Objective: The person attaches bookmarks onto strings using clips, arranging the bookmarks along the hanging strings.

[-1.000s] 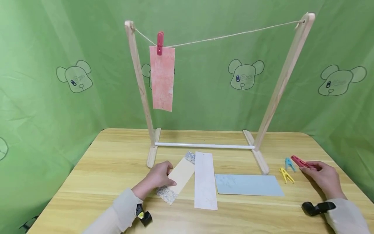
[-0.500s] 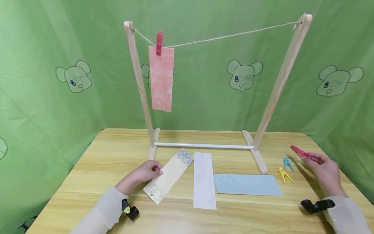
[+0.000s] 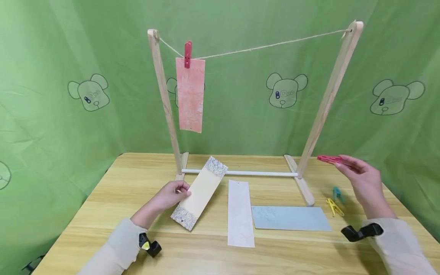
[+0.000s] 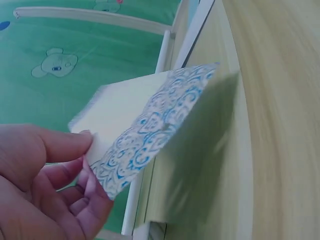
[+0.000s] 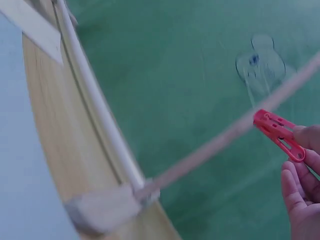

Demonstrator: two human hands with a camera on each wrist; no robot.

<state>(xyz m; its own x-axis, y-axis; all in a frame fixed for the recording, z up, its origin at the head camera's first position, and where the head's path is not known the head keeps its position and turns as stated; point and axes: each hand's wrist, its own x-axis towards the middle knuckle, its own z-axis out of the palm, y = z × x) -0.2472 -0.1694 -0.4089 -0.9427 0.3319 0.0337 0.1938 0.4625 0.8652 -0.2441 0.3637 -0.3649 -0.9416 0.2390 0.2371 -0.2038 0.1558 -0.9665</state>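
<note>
My left hand point(image 3: 172, 196) pinches the long edge of a cream card with blue patterned ends point(image 3: 203, 191), thumb on top. In the left wrist view the card point(image 4: 135, 125) is tilted and raised off the table, its shadow below. My right hand point(image 3: 366, 183) pinches a red clothespin point(image 3: 330, 159) between thumb and fingers, held up above the table near the right post. The right wrist view shows this clothespin point(image 5: 277, 132) pointing left. A pink card point(image 3: 190, 95) hangs from the string point(image 3: 254, 49) by another red clothespin point(image 3: 187, 54).
A wooden frame with two posts point(image 3: 326, 103) and a white crossbar point(image 3: 261, 173) stands at the back of the table. A pale white card point(image 3: 240, 214) and a light blue card point(image 3: 292, 218) lie in front. Yellow point(image 3: 334, 207) and blue point(image 3: 338, 193) clothespins lie right.
My left hand has lifted the cream card from the table and tilted it. My right hand has raised the red clothespin and moved it left toward the right post.
</note>
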